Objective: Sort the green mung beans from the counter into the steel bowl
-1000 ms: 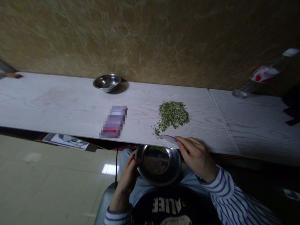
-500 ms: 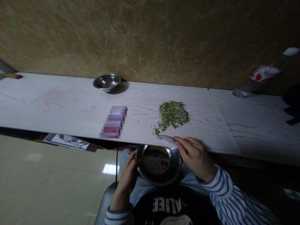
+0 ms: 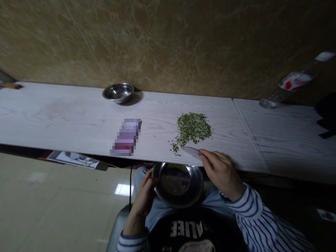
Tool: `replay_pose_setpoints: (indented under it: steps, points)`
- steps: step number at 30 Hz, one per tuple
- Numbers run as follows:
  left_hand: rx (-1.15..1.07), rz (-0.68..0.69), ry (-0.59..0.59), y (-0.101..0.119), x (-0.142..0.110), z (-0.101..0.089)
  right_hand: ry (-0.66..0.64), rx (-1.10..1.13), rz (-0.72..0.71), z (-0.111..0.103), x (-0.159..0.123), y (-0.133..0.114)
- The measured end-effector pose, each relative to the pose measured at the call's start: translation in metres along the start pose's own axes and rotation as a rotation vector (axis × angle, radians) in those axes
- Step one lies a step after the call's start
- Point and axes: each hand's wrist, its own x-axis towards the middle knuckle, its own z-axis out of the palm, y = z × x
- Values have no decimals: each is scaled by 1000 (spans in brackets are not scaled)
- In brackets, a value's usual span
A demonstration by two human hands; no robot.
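A loose spread of small green beans (image 3: 194, 126) lies on the white wooden table (image 3: 157, 136), with a thin trail reaching toward the front edge. My right hand (image 3: 220, 169) pinches a thin, clear, purplish scraper-like piece (image 3: 193, 152), its tip beside the end of that trail. Below the edge, over my lap, my left hand (image 3: 145, 192) grips the left rim of a steel bowl (image 3: 194, 196). Some green beans gather inside the bowl along its far side. The fingers under the rim are partly hidden.
A smaller steel bowl (image 3: 118, 93) stands by the wall. A blurred-out flat purple thing (image 3: 126, 137) lies left of the beans. At the right a clear plastic bottle (image 3: 295, 81) stands, and a dark object (image 3: 327, 115) sits at the far right.
My right hand has moved slightly up and right with the clear piece, away from the table's front edge. My left hand and the bowl have stayed in place.
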Motion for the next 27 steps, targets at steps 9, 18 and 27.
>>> replay_pose_setpoints:
  steps: [9,18,27]
  points:
    - [29,-15,-3,0,1,-2,-8,34,-11,3,4,-6]
    - [22,-13,-3,1,0,-1,-35,64,8,7,5,-10]
    - [5,4,3,2,1,-2,25,29,19,4,5,-3]
